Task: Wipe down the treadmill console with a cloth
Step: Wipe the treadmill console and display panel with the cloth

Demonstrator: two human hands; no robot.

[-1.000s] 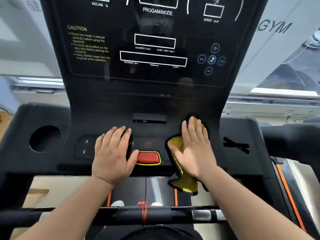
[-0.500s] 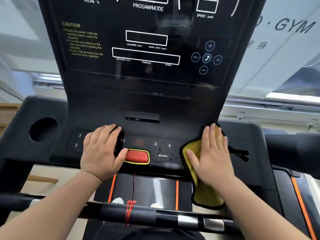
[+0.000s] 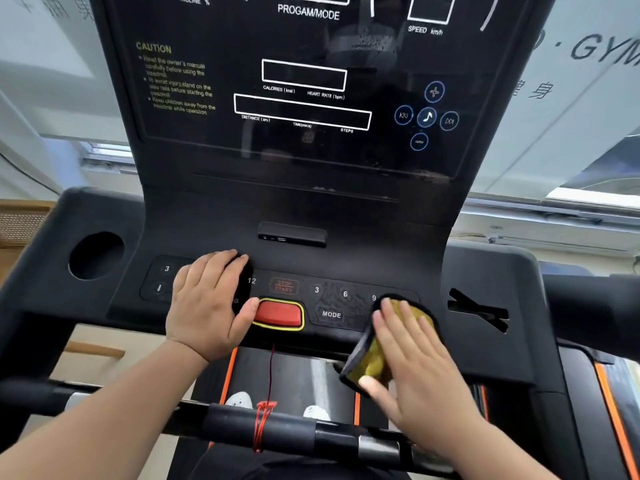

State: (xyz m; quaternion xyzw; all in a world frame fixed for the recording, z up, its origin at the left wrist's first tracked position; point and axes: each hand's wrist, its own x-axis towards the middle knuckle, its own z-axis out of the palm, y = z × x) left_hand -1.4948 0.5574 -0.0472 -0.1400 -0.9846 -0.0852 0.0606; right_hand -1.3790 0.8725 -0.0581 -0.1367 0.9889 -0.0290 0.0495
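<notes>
The black treadmill console (image 3: 363,237) fills the view, its dark display panel upright above a sloping button strip. My right hand (image 3: 412,362) lies flat on a yellow cloth (image 3: 372,362) with a dark border, pressing it against the lower right edge of the button strip, just below the "9" key. Part of the cloth is folded over the console's front edge. My left hand (image 3: 207,303) rests flat, fingers together, on the left keys, its thumb touching the red stop button (image 3: 278,315).
A round cup holder (image 3: 95,254) sits at the console's left, a cross-shaped slot (image 3: 478,311) at its right. A black front handlebar (image 3: 277,427) with a red cord (image 3: 263,420) crosses below. White shoes (image 3: 239,400) show on the belt.
My right hand slid the cloth from beside the stop button out to the right end of the strip, then down toward the front edge. The left hand stayed put.
</notes>
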